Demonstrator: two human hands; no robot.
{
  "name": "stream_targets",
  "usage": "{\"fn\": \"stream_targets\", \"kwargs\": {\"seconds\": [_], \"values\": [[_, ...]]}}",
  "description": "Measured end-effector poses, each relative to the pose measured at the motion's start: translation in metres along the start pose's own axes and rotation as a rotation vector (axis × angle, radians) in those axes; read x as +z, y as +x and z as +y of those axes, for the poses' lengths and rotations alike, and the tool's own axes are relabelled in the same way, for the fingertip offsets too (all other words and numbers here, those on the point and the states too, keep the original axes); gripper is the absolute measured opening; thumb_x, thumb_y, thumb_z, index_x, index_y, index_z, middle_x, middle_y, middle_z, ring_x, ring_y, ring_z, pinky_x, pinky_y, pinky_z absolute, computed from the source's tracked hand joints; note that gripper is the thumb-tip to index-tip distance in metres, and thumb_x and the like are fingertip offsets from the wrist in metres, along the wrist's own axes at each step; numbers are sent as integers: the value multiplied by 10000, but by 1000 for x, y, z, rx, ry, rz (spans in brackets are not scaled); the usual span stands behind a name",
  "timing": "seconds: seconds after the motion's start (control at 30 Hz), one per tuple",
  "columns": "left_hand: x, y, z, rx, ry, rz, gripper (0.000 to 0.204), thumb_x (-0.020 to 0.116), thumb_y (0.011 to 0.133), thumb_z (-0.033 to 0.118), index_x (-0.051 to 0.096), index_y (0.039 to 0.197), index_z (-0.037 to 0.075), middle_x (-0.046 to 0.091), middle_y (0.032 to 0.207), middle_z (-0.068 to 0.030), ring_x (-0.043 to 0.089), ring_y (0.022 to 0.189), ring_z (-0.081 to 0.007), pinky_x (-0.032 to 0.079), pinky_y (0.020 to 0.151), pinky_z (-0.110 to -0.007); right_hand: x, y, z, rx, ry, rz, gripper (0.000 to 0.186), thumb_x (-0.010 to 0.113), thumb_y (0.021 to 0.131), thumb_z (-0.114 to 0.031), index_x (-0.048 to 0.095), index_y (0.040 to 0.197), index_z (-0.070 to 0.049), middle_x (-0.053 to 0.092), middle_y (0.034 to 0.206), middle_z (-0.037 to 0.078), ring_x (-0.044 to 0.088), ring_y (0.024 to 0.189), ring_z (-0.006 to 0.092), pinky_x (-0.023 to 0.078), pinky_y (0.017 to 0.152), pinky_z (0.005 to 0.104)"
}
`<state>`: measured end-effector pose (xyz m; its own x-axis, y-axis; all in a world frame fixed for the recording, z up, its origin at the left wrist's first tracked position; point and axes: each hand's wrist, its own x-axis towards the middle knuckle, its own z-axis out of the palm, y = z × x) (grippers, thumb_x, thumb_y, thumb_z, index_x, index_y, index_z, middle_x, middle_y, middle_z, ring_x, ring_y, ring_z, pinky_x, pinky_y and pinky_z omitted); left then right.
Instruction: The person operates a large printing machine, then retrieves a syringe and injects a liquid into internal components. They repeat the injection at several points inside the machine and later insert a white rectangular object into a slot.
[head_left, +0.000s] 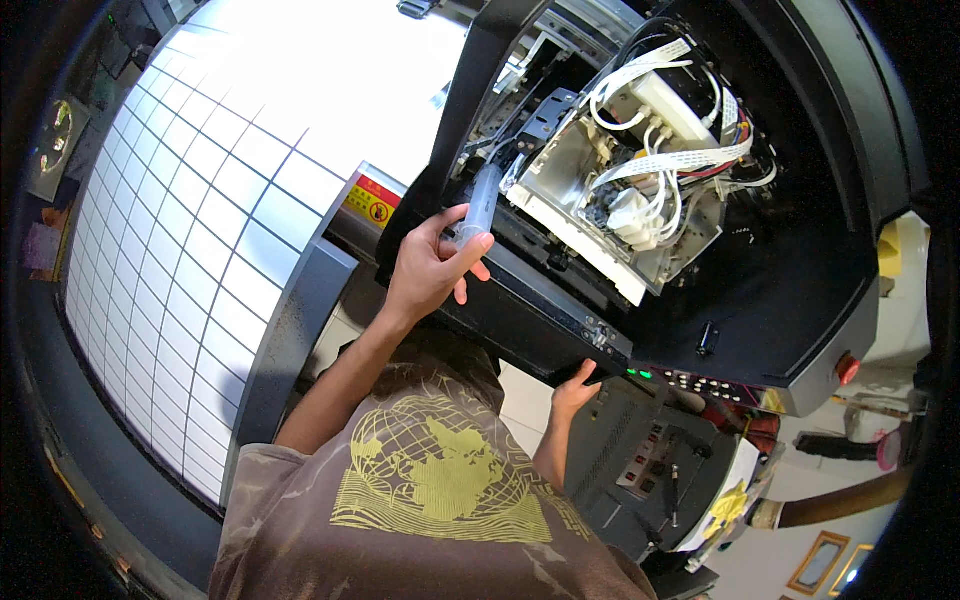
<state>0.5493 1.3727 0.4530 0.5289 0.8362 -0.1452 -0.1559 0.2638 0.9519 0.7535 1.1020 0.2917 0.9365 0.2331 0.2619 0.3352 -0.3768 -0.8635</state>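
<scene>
Left hand [428, 268] grips the translucent tube [483, 203] near the metal carriage [560, 175]; right hand [573, 393] touches the black panel [510, 340], its closure indeterminate. Tube appears light, stiff, possibly slippery: hold mid-length, between thumb and fingers.

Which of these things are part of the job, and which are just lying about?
In the job, it seems:
clear syringe-like tube in the left hand
black panel at the right hand
open unit with white cables

Apparently just lying about:
gold-framed picture
yellow item
</scene>
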Motion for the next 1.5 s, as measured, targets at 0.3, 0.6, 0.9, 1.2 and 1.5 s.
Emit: {"fn": "stream_targets", "kwargs": {"seconds": [0.3, 0.6, 0.9, 1.2, 1.5], "values": [[-8, 9, 16, -154, 139, -73, 758, 700, 926, 413, 450, 1381, -139, 748, 870, -138, 640, 527, -105, 447, 476, -212, -46, -15, -107, -20, -158, -64, 280, 659, 953, -235, 524, 924, 9, 536, 856, 108, 526, 816, 237, 448, 781, 358], [-11, 11, 17, -169, 240, -113, 738, 469, 987, 621, 627, 1204, -66, 729, 839, -120, 648, 600, -119, 480, 503, -246, 77, -6, -252, -670, 70, -447, 250, 739, 831, -161, 595, 1000, -46, 598, 940, 117, 562, 918, 331, 446, 828, 416], [-18, -3, 33, -112, 388, -55, 709, 408, 1019, 596, 700, 1028, -50, 721, 795, -146, 697, 707, -243, 524, 584, -341, 122, -5, -270, -413, 72, -488, 294, 743, 872, -251, 549, 998, -69, 619, 783, 98, 618, 748, 334, 456, 746, 450], [-6, -2, 12, 490, 733, 244, 409, 528, 984, 264, 635, 1210, -60, 693, 1103, -257, 642, 1087, -402, 482, 968, -448, 116, -13, -257, -610, -91, -404, 223, 710, 850, -136, 554, 983, -47, 581, 951, 112, 585, 871, 322, 431, 788, 415], [21, 37, 8, 103, 1087, 173, 632, 495, 938, 490, 565, 1220, -71, 723, 881, -232, 700, 937, -380, 252, 1124, -544, 120, -18, -249, -681, -79, -409, 320, 726, 795, -155, 556, 1034, -30, 562, 969, 140, 554, 882, 366, 407, 788, 416]]}}
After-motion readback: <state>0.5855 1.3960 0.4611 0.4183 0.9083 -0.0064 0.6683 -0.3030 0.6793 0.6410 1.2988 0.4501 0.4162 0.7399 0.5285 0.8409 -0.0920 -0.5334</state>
